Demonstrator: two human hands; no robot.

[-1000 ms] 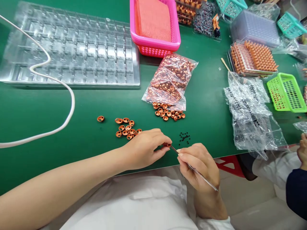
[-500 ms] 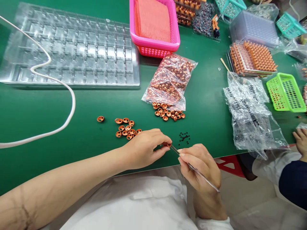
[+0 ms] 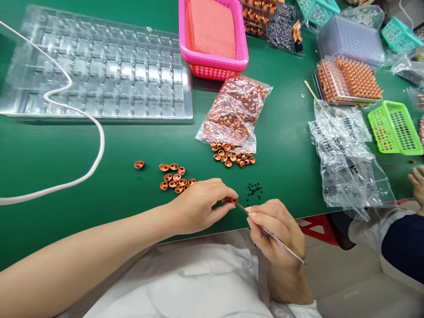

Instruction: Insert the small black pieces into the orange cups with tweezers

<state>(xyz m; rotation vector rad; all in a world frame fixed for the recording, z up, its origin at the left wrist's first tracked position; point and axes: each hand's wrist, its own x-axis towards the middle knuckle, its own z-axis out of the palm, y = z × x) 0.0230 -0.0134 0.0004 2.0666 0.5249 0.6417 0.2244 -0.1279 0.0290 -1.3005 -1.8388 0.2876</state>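
Note:
My left hand (image 3: 200, 207) pinches a small copper-coloured cup (image 3: 234, 201) between thumb and fingertips, just above the table's near edge. Thin metal tweezers (image 3: 281, 243) lie in the grip of my right hand (image 3: 278, 232), their tips at the mouth of that cup. Whether anything sits between the tips is too small to tell. Tiny black pieces (image 3: 254, 190) are scattered beyond my right hand. Several similar cups with holes (image 3: 172, 183) lie past my left hand, partly covered by it, and a single cup (image 3: 139, 164) rests further left.
A clear bag of copper cups (image 3: 236, 108) lies ahead, loose cups (image 3: 228, 157) at its mouth. Behind it stands a pink basket (image 3: 243, 53). A clear moulded tray (image 3: 99, 66) and white cable (image 3: 99, 145) occupy the left. Plastic bags (image 3: 344, 154), a green basket (image 3: 394, 128) and another person's hand (image 3: 418, 185) are right.
The tweezers' prongs look closer together and their rear end has shifted very slightly. Both my hands hold nearly the same place. At the right, the other person's hand and sleeve have moved.

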